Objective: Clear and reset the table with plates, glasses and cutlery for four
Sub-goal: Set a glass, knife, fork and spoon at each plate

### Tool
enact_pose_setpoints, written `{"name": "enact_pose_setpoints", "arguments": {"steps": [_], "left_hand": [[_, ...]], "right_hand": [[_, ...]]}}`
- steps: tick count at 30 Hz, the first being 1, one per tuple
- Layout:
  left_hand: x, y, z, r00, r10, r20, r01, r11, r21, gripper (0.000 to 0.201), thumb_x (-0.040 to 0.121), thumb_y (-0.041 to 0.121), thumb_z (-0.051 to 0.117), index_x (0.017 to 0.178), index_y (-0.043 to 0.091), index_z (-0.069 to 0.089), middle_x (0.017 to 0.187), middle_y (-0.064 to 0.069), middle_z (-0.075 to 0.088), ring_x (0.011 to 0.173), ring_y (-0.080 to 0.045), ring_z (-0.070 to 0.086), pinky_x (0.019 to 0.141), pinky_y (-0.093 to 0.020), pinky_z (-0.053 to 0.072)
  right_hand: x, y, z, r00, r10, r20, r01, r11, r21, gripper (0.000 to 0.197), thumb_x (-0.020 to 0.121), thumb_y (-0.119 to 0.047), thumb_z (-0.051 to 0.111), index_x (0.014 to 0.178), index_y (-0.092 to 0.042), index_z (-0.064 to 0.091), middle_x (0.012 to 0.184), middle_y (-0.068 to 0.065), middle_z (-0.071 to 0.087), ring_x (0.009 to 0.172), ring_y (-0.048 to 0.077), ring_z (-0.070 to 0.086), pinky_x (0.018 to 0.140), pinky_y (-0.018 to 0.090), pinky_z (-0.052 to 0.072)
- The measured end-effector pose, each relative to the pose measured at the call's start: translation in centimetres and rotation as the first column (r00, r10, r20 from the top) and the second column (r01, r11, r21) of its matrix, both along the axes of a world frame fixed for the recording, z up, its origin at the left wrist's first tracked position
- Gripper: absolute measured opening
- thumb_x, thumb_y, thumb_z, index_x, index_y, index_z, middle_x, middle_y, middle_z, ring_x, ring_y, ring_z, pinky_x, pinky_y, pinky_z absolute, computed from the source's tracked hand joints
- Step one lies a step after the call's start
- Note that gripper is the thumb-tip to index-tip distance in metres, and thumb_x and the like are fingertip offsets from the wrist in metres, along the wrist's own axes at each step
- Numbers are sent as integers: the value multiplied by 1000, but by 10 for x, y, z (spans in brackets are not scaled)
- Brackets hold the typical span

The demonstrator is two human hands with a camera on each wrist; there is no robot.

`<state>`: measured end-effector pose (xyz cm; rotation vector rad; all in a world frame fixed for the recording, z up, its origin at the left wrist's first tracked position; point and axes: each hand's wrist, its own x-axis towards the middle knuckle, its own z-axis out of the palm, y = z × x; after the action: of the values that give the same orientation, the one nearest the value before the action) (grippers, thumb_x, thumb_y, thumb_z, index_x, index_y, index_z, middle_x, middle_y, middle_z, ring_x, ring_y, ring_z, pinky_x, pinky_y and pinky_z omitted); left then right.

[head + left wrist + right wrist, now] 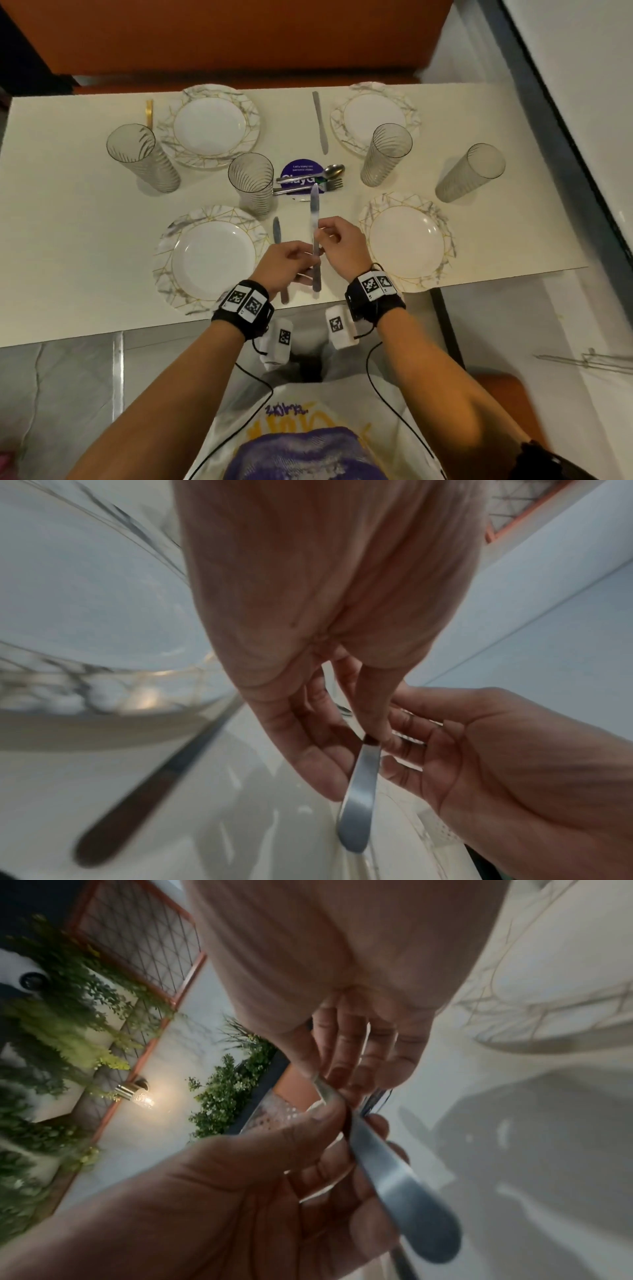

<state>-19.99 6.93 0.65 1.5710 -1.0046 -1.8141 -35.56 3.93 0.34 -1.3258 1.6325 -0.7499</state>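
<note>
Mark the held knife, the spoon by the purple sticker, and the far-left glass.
held knife [314,219]: head view, on its blade, above the fingers.
spoon [334,169]: head view, on its bowl.
far-left glass [144,159]: head view, on its ribbed side wall.

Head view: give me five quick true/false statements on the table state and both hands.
1. Both hands hold one knife. True: the left hand and right hand each pinch it.
2. Four plates are on the table. True.
3. All glasses stand upright. False: the far-right glass lies tipped on its side.
4. A spoon and fork lie on the purple sticker. True.
5. The near-left plate holds food. False: it is bare.
</note>
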Motion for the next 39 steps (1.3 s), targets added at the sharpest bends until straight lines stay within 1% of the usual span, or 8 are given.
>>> {"name": "enact_pose_setpoints", "arguments": {"steps": [8, 12, 18, 21, 26, 30, 35, 39], "left_hand": [[-120, -37, 7, 988, -123, 98, 133, 986, -103, 9, 94, 17, 77, 98, 8, 75, 87, -7, 78, 77, -21, 76, 69, -36, 63], [-195, -50, 3, 944, -258, 205, 281, 955, -94, 11, 96, 27, 72, 98, 16, 76, 88, 1, 81, 78, -14, 76, 70, -31, 60], [-273, -56, -12, 925, -250, 288, 281, 957, -72, 9, 100, 19, 65, 101, 18, 74, 95, -2, 80, 71, -6, 72, 61, -18, 54], [-302, -59, -21, 905, -135, 404, 219, 961, -169, 10, 96, 23, 72, 105, 20, 73, 100, 2, 75, 84, -12, 71, 78, -24, 57], [-335, -91, -16, 892, 153, 426, 14, 932, -363, 81, 76, 36, 92, 141, 14, 48, 127, -1, 56, 108, -14, 58, 85, -13, 44], [-350, -140, -18, 873, 132, 469, 59, 927, -370, 120, 67, 48, 95, 158, 10, 28, 151, -10, 44, 133, -22, 51, 108, -37, 48], [-362, -178, -22, 871, 157, 465, 98, 873, -478, 95, 69, 42, 95, 146, 12, 49, 137, -4, 59, 121, -20, 59, 105, -42, 52], [-360, -198, -25, 864, 186, 468, 85, 862, -500, 88, 70, 39, 95, 143, 12, 52, 133, -3, 63, 115, -18, 61, 100, -34, 52]], "right_hand": [[-120, -17, 19, 990, -140, -13, 138, 985, -102, 13, 92, -14, 66, 104, -15, 70, 91, -3, 72, 82, 6, 66, 73, 12, 49], [-208, -22, 14, 975, -221, 10, 221, 972, -81, 11, 92, -16, 63, 101, -20, 68, 90, -2, 71, 84, 17, 68, 75, 34, 59], [-322, -19, -14, 900, -432, -57, 433, 901, 14, 9, 95, -16, 60, 100, -18, 67, 91, 1, 70, 86, 23, 67, 81, 44, 59], [-352, -23, -30, 920, -353, -172, 377, 915, 142, 14, 98, -15, 57, 107, -12, 67, 101, 4, 71, 93, 23, 66, 81, 31, 51], [-361, -35, -54, 952, -105, -288, 186, 944, 271, 18, 95, -11, 56, 108, -11, 69, 109, 8, 73, 102, 27, 67, 82, 26, 47], [-357, -46, -62, 953, -7, -304, 103, 948, 300, 22, 93, -8, 54, 102, -15, 72, 104, 7, 75, 98, 26, 68, 80, 22, 46], [-352, -62, -72, 941, 65, -332, 32, 960, 279, 14, 90, -10, 61, 90, -16, 74, 96, 8, 76, 93, 27, 70, 86, 33, 56], [-352, -78, -74, 945, 61, -322, 28, 964, 264, 9, 90, -9, 67, 86, -15, 74, 94, 9, 76, 89, 25, 71, 81, 29, 55]]}}
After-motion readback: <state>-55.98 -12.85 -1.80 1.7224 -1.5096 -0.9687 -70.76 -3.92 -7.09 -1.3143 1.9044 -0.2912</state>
